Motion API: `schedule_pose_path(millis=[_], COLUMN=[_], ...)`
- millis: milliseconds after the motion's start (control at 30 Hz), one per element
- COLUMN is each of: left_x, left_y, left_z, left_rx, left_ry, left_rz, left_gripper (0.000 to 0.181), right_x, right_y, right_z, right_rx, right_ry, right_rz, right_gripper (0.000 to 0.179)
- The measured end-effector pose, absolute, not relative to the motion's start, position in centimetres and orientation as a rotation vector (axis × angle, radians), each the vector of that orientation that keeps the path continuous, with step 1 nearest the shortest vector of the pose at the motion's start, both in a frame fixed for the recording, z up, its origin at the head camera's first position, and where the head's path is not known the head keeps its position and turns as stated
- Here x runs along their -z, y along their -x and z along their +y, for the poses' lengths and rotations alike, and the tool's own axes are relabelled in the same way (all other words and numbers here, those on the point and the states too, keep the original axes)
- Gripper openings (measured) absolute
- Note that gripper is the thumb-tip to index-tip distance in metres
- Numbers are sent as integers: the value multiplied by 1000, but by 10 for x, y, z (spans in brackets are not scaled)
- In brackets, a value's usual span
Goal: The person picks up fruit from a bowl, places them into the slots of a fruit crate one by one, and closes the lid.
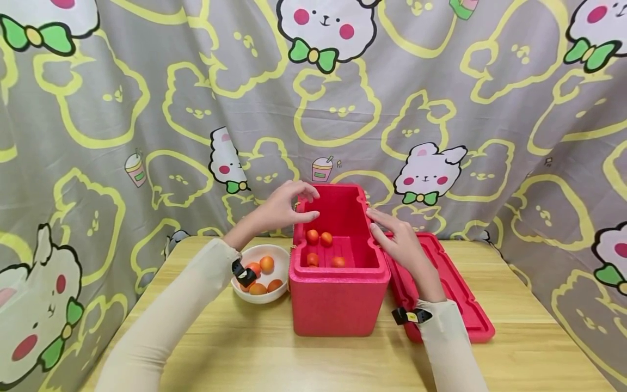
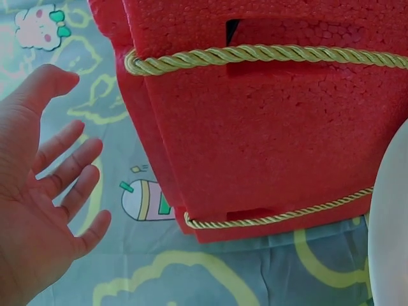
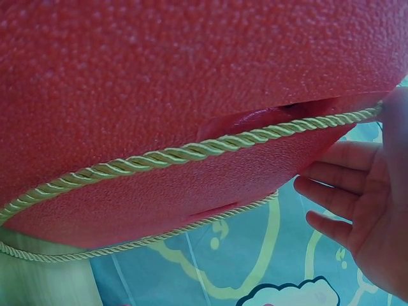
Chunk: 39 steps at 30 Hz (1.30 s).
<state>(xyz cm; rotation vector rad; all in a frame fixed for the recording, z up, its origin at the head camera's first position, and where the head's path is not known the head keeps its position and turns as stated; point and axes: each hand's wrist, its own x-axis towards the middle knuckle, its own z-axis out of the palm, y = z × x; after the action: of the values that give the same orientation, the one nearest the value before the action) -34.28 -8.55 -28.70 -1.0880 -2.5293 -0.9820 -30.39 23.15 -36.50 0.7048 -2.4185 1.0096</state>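
A red foam box (image 1: 338, 310) stands uncovered on the table with several small round orange fruits (image 1: 326, 239) on its floor. My left hand (image 1: 289, 206) is above the box's left rim, fingers spread and slightly bent, nothing held. In the left wrist view that hand (image 2: 51, 185) is apart from the box wall. On the other side, my right hand (image 1: 399, 239) lies along the right rim, its fingertips at the edge. The right wrist view shows its fingers (image 3: 335, 185) extended by the box's outer wall, with a gold rope (image 3: 210, 148) strung along that wall.
Left of the box, partly behind my left wrist, a white bowl (image 1: 280, 261) holds several orange fruits (image 1: 266, 264). The red lid (image 1: 465, 296) lies on the wooden table (image 1: 514, 283) to the right, under my right forearm. A patterned curtain (image 1: 264, 109) hangs behind.
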Motion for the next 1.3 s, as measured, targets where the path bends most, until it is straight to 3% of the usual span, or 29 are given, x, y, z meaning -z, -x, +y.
schedule_pose_path(millis=[400,900,1300], left_x=[305,368,404], left_y=[344,347,347], left_z=[-114,-156,-175], left_rx=[1052,920,659], left_ry=[982,890,905], left_rz=[-2569,-2672,-2796], left_gripper=[42,33,38], right_x=[369,369,367], right_y=[305,303,305], right_z=[231,231,232], right_rx=[-1020,-997,-981], right_ry=[-707,-714,-711], right_rz=[-2426,-2424,-2409], right_gripper=[52,52,49])
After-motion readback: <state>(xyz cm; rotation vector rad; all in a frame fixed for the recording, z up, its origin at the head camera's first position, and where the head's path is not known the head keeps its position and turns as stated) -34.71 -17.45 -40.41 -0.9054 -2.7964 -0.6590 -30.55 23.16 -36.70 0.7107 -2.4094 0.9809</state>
